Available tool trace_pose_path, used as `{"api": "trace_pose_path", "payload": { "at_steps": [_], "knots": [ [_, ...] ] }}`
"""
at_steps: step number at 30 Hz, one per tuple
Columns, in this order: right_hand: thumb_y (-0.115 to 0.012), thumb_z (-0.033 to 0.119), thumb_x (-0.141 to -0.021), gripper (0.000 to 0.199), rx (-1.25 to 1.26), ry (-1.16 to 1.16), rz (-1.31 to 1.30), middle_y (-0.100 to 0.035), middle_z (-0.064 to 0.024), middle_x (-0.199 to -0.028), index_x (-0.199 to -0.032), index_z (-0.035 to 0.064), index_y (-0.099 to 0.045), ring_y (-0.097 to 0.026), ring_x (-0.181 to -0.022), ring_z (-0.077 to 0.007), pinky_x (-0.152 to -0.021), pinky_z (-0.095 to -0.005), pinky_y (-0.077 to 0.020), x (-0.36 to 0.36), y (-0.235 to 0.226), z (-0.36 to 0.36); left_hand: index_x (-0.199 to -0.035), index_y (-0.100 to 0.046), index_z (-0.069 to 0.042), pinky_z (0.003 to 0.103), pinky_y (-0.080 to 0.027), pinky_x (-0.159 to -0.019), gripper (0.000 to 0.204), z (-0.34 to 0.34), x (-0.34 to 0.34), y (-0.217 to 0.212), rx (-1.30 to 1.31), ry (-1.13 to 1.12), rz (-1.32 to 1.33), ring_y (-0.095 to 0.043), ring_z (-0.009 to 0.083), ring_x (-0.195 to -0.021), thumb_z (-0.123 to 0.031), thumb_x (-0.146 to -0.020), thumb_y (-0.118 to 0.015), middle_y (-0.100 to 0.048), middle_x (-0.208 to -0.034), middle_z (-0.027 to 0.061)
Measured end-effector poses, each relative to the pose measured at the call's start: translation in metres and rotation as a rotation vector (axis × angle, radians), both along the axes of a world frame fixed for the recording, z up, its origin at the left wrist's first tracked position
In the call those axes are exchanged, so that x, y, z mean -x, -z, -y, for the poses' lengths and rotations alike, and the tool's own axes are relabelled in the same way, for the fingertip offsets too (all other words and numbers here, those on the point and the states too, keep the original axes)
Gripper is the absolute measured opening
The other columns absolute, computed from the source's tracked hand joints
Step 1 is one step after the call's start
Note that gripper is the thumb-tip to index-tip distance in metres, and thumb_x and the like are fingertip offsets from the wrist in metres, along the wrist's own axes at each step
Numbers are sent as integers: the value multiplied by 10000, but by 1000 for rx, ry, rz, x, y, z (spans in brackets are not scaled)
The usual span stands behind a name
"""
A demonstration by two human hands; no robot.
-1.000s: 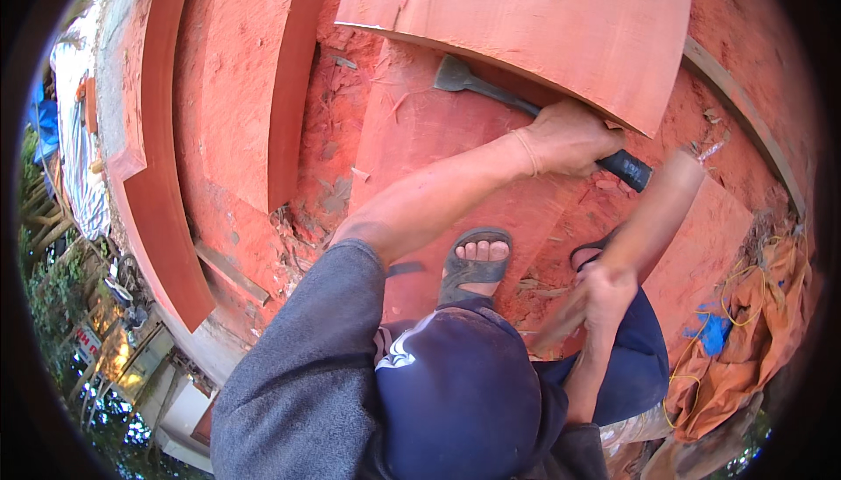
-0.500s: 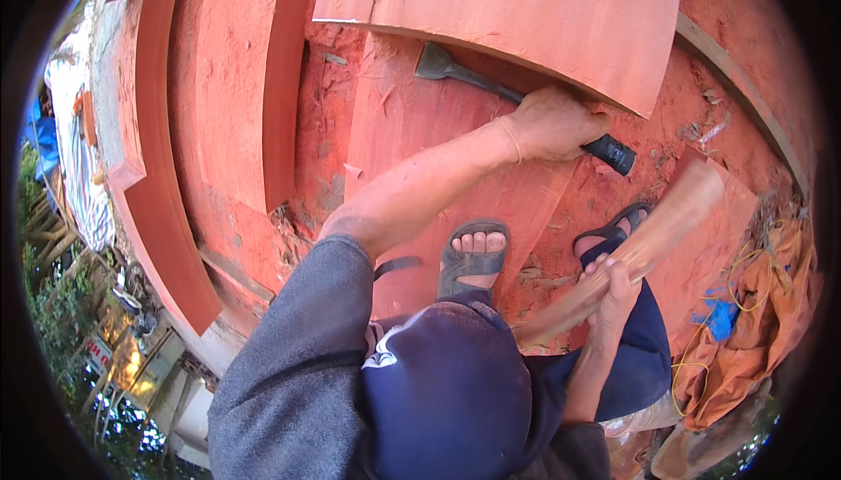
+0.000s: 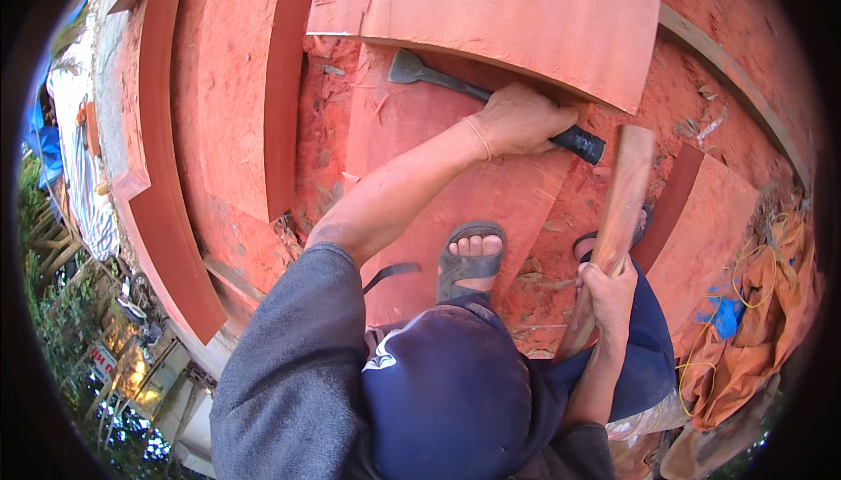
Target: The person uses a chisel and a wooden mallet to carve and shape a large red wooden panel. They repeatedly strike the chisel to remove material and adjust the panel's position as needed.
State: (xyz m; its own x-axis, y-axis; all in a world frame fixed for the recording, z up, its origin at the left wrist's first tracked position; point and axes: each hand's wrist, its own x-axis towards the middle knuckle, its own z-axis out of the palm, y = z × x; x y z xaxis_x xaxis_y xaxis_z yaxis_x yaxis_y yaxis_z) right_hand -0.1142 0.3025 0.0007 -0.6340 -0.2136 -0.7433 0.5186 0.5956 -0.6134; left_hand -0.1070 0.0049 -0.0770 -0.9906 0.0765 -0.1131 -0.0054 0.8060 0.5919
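Note:
My left hand (image 3: 528,121) is wrapped round a long metal chisel (image 3: 447,80) with a broad, flared blade and black tape on its handle end. The chisel lies nearly level along the near edge of a thick reddish wooden slab (image 3: 499,20), its blade pointing left and apart from that edge. A stout wooden stick (image 3: 629,182) stands slanted in my right hand (image 3: 606,292), whose fingers close round its lower part. The stick's upper end is just right of the chisel's taped end, with a small gap. Beneath the chisel lies a flat reddish board (image 3: 420,165).
Long notched timbers (image 3: 166,208) and a thick plank (image 3: 236,86) lie to the left. My sandalled foot (image 3: 473,257) rests on the board. At right are a wooden block (image 3: 701,217), an orange tarp (image 3: 766,314) with yellow cord, and a curved strip (image 3: 736,86). Reddish dust and shavings cover the ground.
The stick's upper end has swung left, closer to the chisel's taped end, and is no longer blurred. The chisel and my left hand have shifted slightly left.

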Motion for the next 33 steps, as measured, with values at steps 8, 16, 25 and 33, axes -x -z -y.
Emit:
{"api": "trace_pose_path", "payload": {
  "at_steps": [8,16,25,33],
  "knots": [
    [-655,128,-865,267,97,291,-39,-623,-103,-825,-1055,-6,-524,-635,-651,-185,-546,-315,-556,6,-14,-7,-841,-582,-125,501,-510,-553,169,-22,-7,-6,-93,73,-124,-665,352,-643,-227,-788,-705,-638,-654,97],
    [-676,34,-817,332,144,329,-101,-628,-112,-873,-1105,-23,-522,-643,-667,-201,-579,-327,-552,-14,11,7,-850,-590,-121,510,-509,-574,195,-14,7,0,-128,-5,-128,-665,371,-672,-272,-808,-706,-646,-691,132],
    [-646,7,-825,242,261,541,39,-622,-110,-790,-1048,-34,-561,-636,-617,-197,-567,-344,-561,-15,6,15,-862,-588,-121,533,-507,-594,194,-14,4,2,-112,27,-70,-678,367,-693,-274,-809,-696,-652,-691,128],
    [-656,75,-819,288,231,360,31,-626,-119,-803,-1061,-42,-554,-647,-641,-197,-579,-319,-558,-12,7,13,-895,-608,-124,516,-513,-590,181,-13,-5,-3,-36,68,9,-675,362,-680,-251,-798,-693,-653,-688,125]
  ]
}}
